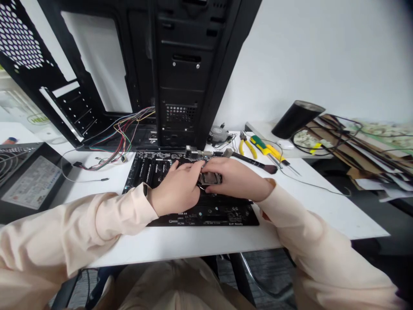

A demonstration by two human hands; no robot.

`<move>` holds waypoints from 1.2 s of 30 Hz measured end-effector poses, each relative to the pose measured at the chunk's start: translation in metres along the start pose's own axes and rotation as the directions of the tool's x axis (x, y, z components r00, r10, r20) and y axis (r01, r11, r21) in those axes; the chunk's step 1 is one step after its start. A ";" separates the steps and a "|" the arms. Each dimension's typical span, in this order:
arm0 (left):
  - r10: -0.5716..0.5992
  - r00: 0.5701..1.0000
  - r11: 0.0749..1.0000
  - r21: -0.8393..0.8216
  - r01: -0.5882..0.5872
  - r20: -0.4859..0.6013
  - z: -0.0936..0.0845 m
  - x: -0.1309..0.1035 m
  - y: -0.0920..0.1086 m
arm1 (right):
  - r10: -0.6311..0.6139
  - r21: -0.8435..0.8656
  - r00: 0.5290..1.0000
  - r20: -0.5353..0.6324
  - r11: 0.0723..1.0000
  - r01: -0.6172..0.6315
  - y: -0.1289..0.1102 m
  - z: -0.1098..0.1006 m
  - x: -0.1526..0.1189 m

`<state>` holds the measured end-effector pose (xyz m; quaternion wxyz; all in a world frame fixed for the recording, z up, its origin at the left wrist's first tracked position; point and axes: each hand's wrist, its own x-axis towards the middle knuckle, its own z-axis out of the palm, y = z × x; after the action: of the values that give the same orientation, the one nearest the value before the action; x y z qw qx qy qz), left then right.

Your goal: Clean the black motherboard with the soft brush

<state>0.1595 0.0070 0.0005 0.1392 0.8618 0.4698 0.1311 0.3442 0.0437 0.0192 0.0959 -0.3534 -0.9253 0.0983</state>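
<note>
A black motherboard (222,215) lies flat on the white table in front of me. My right hand (240,178) reaches in from the right, its fingers and thumb curved around the metal-framed CPU socket (210,178), at its far and near edges. From the left, my left hand (179,187) rests over the board beside the socket, with fingers stretched forward and its thumb side toward the socket. The fingertips of both hands meet at the far side of the socket. Whether a small part is pinched there is hidden.
A tall open black computer case (183,86) stands behind the board, with loose coloured cables (124,129). At left sits a power supply (32,181). Yellow pliers (248,146), a screwdriver (266,148) and a brush (254,161) lie right. Further right are stacked cardboard pieces (338,150).
</note>
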 end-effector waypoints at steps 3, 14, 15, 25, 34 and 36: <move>0.000 1.000 1.000 -0.004 0.000 -0.004 0.000 0.000 0.000 | 0.017 -0.011 0.999 -0.033 1.000 -0.017 -0.001 0.001 0.001; 0.008 1.000 1.000 -0.002 -0.008 -0.017 0.001 0.000 0.001 | -0.029 0.004 0.996 -0.080 1.000 0.029 0.005 0.007 0.002; 0.008 1.000 1.000 -0.001 -0.008 -0.017 0.001 0.000 0.001 | -0.030 0.008 0.996 -0.083 1.000 0.030 0.005 0.007 0.002; 0.030 0.999 1.000 0.001 -0.030 -0.041 0.004 0.001 -0.003 | -0.101 0.061 0.992 -0.073 0.993 0.106 0.010 0.005 0.002; 0.037 0.999 0.999 0.016 -0.037 -0.033 0.002 0.002 -0.003 | -0.107 0.156 0.994 0.004 0.982 0.105 0.019 -0.008 -0.008; 0.038 0.999 0.999 0.017 -0.038 -0.032 0.002 0.002 -0.003 | -0.108 0.158 0.994 0.032 0.982 0.102 0.021 -0.009 -0.009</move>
<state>0.1590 0.0095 -0.0020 0.1222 0.8695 0.4566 0.1436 0.3661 0.0540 0.0214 0.1095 -0.2934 -0.9339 0.1722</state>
